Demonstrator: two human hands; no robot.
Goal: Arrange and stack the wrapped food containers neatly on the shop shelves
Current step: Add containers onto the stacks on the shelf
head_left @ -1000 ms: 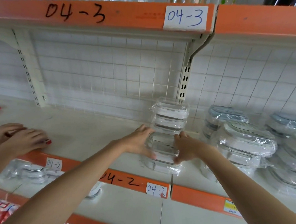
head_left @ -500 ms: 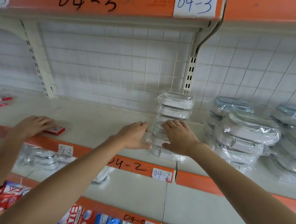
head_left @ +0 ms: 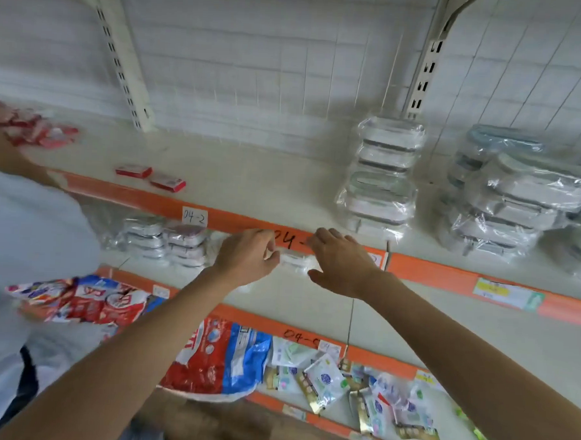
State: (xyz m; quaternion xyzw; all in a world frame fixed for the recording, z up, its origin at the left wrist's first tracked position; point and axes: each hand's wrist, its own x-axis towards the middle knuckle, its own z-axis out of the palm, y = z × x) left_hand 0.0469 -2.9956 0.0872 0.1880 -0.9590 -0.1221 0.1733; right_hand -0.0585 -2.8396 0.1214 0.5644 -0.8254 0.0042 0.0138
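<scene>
A small wrapped food container (head_left: 295, 261) sits between my hands, on the shelf just below the orange 04-2 shelf edge (head_left: 447, 278). My left hand (head_left: 246, 259) pinches its left end with curled fingers. My right hand (head_left: 342, 264) grips its right end, thumb underneath and fingers over the top. Most of the container is hidden by my hands. On the shelf above stands a stack of wrapped rectangular containers (head_left: 382, 181), with a second row behind it. More wrapped containers (head_left: 165, 243) sit in two short stacks on the lower shelf to the left.
Wrapped oval containers (head_left: 519, 198) are piled at the right of the upper shelf. Two red packets (head_left: 150, 176) lie near its front edge. Another person in a pale shirt (head_left: 22, 239) stands at my left. Red and blue bags (head_left: 214, 357) and small sachets (head_left: 324, 379) fill the bottom shelf.
My hands left the container stack on the upper shelf and dropped to the shelf below, where they now hold a small wrapped container. The view tilted downward.
</scene>
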